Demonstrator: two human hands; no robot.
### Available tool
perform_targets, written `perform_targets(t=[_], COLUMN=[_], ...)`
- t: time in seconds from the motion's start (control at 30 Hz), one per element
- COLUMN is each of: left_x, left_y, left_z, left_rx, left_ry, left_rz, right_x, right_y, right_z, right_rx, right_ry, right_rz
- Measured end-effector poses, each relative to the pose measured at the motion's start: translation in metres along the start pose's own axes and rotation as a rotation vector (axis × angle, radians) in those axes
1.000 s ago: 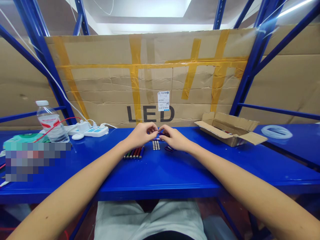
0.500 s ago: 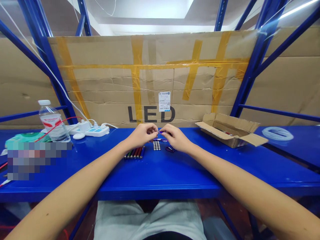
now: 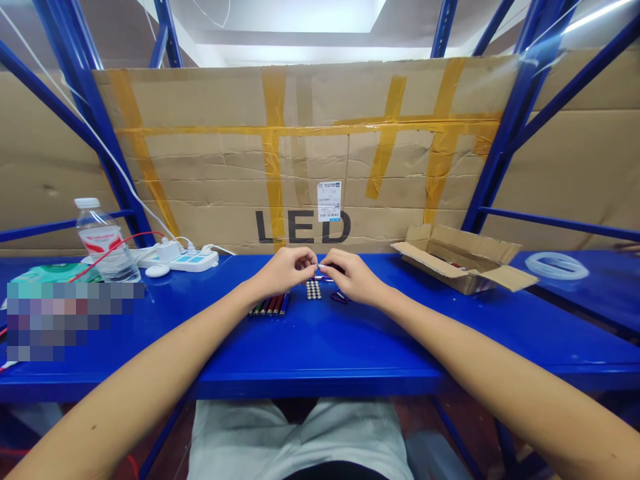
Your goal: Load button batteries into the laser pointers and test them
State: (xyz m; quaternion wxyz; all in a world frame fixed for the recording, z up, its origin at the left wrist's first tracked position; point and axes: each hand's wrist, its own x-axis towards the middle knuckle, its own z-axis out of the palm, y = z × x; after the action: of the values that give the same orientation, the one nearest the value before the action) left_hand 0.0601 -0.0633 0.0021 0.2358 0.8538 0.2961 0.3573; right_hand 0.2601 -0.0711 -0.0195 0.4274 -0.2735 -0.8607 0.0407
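My left hand (image 3: 290, 270) and my right hand (image 3: 350, 272) meet over the blue table, each with thumb and fingers pinched together. Between the fingertips is a small silvery piece (image 3: 318, 266), too tiny to name. Just below lie several round silver button cells (image 3: 313, 290) in tidy rows. Behind them, partly hidden by the right hand, rests a thin purple-blue tube (image 3: 325, 279). A dark purple carabiner-like clip (image 3: 339, 298) lies beneath my right hand. Several slim coloured metal tubes (image 3: 270, 305), green, red and blue, line up side by side below my left hand.
An opened cardboard box (image 3: 450, 263) stands on the right, with a coil of clear tubing (image 3: 557, 266) beyond it. To the left are a water bottle (image 3: 105, 243), a white power strip (image 3: 195, 261) and cables. A large cardboard sheet (image 3: 220, 173) closes off the back.
Both hands stay nearly in place, fingertips still together. The purple-blue bit seen at the right fingertips earlier no longer shows there; a silvery piece does. The camera view has shifted slightly.
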Motion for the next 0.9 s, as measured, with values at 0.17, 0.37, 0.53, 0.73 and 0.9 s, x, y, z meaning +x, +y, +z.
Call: perform_targets(t=[0.17,0.37,0.53,0.73,0.9], left_x=[-0.0001,-0.0001,-0.0005,-0.0006,-0.0005], left_y=[-0.0020,0.0009,0.0023,-0.0014,-0.0015], left_z=[0.0010,-0.0011,-0.0018,-0.0011,-0.0011], left_rx=[0.019,0.075,0.149,0.208,0.273], left_ry=[-0.003,-0.019,-0.014,-0.029,-0.013], left_rz=[0.015,0.046,0.076,0.117,0.152], right_x=[-0.0005,-0.0021,-0.0013,0.0001,0.0007], right_y=[0.0002,0.0025,0.0018,0.0003,-0.0020], right_z=[0.0016,0.0035,0.0004,-0.0025,-0.0019], right_rx=[-0.039,-0.006,0.013,0.026,-0.006], right_ry=[-0.036,0.048,0.037,-0.033,-0.090], right_rz=[-0.012,0.042,0.045,0.027,0.047])
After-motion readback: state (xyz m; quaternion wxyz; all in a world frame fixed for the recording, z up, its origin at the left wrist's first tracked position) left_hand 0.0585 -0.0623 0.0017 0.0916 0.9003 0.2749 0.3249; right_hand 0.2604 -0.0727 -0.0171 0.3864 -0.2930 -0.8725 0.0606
